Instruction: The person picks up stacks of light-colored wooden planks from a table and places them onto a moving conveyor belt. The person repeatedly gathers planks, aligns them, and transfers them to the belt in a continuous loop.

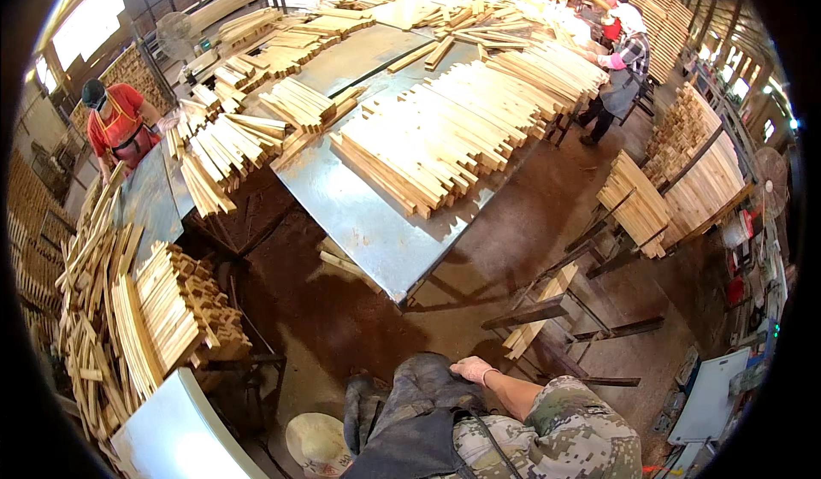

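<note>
At the lower middle, my right hand (473, 369) in a pale pink glove is against the side of my dark apron (419, 398). Its fingers look curled together, and what they hold, if anything, is hidden. A camouflage sleeve (569, 410) covers that upper arm. My left hand is out of sight. Ahead stands a blue-grey metal table (342, 214), its near corner pointing towards me. Many light wooden strips (453, 128) lie side by side across it, their near ends uneven.
Stacked strips (171, 308) stand at the left, beside loose pieces (85, 325). A worker in red (128, 115) is at the left, another in a checked shirt (631, 56) at the far right. A metal rack (590, 325) and board stack (637, 201) stand right. A pale round object (316, 440) lies near me.
</note>
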### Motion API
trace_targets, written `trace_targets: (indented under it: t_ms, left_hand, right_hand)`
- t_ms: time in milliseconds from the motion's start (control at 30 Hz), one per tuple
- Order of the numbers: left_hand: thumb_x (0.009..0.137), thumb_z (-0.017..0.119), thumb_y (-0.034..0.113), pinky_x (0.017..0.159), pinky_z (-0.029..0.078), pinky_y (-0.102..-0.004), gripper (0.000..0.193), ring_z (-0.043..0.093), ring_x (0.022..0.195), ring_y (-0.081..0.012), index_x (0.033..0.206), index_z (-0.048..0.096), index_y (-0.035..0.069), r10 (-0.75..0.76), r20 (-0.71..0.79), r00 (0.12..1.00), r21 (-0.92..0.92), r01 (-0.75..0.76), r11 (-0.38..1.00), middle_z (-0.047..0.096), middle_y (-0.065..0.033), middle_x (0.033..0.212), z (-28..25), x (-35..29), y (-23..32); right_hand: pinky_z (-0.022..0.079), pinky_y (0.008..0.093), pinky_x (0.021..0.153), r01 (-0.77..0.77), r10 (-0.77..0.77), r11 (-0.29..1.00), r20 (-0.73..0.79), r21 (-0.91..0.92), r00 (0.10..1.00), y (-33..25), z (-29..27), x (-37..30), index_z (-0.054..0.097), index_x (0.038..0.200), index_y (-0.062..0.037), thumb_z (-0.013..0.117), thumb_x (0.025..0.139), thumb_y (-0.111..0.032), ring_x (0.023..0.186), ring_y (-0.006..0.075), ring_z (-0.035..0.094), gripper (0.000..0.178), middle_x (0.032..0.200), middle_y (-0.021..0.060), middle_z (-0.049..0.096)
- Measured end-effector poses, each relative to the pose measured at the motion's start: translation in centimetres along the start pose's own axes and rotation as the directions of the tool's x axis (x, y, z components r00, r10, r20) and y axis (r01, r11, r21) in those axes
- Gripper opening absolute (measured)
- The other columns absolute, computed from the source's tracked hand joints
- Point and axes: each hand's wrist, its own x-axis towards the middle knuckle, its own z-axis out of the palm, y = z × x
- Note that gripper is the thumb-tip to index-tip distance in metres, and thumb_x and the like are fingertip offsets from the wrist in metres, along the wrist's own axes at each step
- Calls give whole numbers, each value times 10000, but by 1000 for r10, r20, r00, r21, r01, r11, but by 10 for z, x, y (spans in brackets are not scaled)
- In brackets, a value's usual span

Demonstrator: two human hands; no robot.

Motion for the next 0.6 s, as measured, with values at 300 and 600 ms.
trace_targets:
  t_ms: [300, 600]
  left_hand:
    - [1022, 586, 522, 557, 325, -399, 412, 419, 612, -216, 838, 498, 164, -4, 69, 998, -349, 28, 937, 424, -36, 712, -75, 92, 164]
    - [1029, 638, 426, 485, 325, -372, 383, 444, 508, -169, 744, 501, 210, 157, -91, 984, -180, -171, 969, 420, 10, 606, -88, 185, 437]
  right_hand:
    - [546, 479, 955, -149, 149, 989, -108, 10, 983, -57, -23, 66, 770, 1206, -10, 618, 1030, -467, 1066, 365, 727, 513, 1162, 210, 774]
    - [564, 393, 882, 198, -57, 936, -431, 291, 900, -134, -145, 119, 552, 1533, 64, 719, 1023, -406, 928, 222, 694, 714, 1156, 116, 771]
